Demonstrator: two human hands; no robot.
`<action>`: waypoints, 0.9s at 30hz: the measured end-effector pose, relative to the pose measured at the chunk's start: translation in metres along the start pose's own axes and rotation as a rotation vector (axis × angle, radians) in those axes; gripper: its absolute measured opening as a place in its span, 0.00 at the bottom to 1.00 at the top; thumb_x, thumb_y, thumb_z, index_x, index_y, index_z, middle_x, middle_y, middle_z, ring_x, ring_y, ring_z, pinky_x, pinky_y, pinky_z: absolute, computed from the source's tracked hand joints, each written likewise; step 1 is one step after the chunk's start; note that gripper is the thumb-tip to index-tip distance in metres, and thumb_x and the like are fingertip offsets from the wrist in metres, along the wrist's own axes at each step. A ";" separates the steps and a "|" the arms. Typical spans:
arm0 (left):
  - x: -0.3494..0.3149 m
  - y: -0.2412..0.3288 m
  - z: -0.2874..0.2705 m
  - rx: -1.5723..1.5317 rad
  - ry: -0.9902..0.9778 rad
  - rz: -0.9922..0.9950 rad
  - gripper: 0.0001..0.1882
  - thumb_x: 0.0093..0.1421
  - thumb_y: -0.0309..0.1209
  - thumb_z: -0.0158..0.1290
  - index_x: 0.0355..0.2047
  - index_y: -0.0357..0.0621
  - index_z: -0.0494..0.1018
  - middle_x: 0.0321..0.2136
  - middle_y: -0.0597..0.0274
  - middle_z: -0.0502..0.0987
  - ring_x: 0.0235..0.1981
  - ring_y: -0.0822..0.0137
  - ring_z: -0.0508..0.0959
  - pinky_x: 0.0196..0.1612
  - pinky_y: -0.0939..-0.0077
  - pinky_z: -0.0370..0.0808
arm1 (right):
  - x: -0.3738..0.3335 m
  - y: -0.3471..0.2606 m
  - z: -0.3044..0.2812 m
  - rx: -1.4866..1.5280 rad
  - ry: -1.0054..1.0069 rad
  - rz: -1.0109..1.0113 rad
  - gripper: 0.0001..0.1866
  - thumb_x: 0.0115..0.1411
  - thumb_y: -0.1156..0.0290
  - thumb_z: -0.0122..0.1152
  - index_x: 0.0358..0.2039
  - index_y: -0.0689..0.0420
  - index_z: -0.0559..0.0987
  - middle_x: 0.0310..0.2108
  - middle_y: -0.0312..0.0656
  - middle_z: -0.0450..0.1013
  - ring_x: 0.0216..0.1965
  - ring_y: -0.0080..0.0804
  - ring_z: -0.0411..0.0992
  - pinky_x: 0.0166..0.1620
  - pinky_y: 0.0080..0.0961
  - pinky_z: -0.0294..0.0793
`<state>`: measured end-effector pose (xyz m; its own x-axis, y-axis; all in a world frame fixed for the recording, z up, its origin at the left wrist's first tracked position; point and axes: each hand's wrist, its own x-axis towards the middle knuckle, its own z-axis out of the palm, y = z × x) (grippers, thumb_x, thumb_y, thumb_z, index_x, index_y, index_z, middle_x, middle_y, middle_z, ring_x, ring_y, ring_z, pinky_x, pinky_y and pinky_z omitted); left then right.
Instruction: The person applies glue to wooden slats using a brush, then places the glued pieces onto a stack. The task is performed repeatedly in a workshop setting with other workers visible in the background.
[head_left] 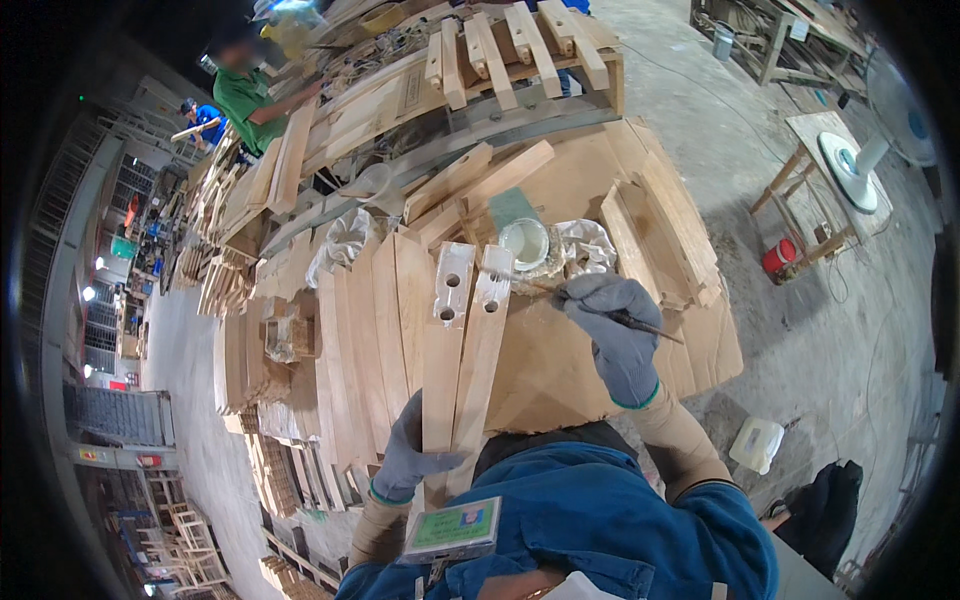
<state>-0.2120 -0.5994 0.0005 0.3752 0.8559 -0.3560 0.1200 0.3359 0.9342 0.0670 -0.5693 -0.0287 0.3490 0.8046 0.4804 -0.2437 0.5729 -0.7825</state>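
My left hand [408, 455], in a grey glove, is closed around the lower part of two light wooden bars [447, 365] held side by side. Their far ends have drilled round holes and a coat of white, glue-like paste. A thin brush [648, 327] is gripped in my gloved right hand [612, 330]; its tip reaches left, close to the coated end of the right-hand bar. Beyond the bars a small round tub [524, 243] holds white liquid and has smears around its rim. Crumpled plastic [586, 246] lies just right of it.
Cardboard [545, 375] covers the work surface. Wooden bars [355, 330] are stacked at left, with more pieces [665, 235] at right. Behind stands a bench [440, 130] carrying wood. A person in green [240, 105] is beyond it. A fan [855, 170] stands on a stool at right.
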 end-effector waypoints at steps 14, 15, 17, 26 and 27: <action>-0.018 -0.002 0.014 -0.091 -0.023 0.034 0.50 0.32 0.19 0.65 0.58 0.39 0.55 0.51 0.59 0.67 0.52 0.66 0.67 0.53 0.70 0.67 | 0.005 -0.005 -0.006 0.176 0.080 0.032 0.07 0.50 0.88 0.53 0.27 0.62 0.70 0.35 0.49 0.72 0.37 0.37 0.73 0.45 0.33 0.74; -0.019 -0.002 0.014 -0.079 -0.019 0.032 0.49 0.32 0.19 0.65 0.58 0.39 0.55 0.51 0.59 0.67 0.52 0.66 0.68 0.53 0.70 0.67 | 0.005 -0.004 -0.007 0.142 0.043 -0.033 0.07 0.50 0.88 0.53 0.27 0.62 0.71 0.35 0.49 0.72 0.37 0.37 0.72 0.44 0.32 0.74; -0.019 -0.001 0.016 -0.090 -0.023 0.016 0.50 0.32 0.19 0.65 0.58 0.39 0.55 0.52 0.59 0.66 0.52 0.66 0.67 0.53 0.69 0.67 | 0.007 -0.001 -0.008 0.070 -0.005 -0.119 0.07 0.49 0.88 0.53 0.26 0.62 0.71 0.35 0.49 0.72 0.38 0.36 0.72 0.44 0.31 0.73; -0.032 0.006 -0.007 -0.060 0.151 0.149 0.51 0.31 0.19 0.66 0.58 0.39 0.55 0.53 0.60 0.66 0.55 0.66 0.65 0.55 0.69 0.64 | 0.002 0.004 0.004 -0.106 0.042 0.016 0.08 0.52 0.83 0.56 0.34 0.62 0.75 0.35 0.43 0.74 0.35 0.30 0.70 0.43 0.22 0.69; -0.032 0.007 -0.018 -0.058 0.202 0.162 0.51 0.31 0.19 0.66 0.59 0.39 0.55 0.53 0.60 0.65 0.55 0.66 0.64 0.55 0.68 0.64 | -0.002 0.004 0.017 -0.003 0.026 0.157 0.11 0.54 0.81 0.55 0.40 0.62 0.74 0.36 0.43 0.74 0.37 0.31 0.71 0.44 0.22 0.69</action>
<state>-0.2392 -0.6171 0.0184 0.1930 0.9596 -0.2047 0.0178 0.2052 0.9786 0.0504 -0.5663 -0.0262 0.3298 0.8800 0.3418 -0.2944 0.4399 -0.8484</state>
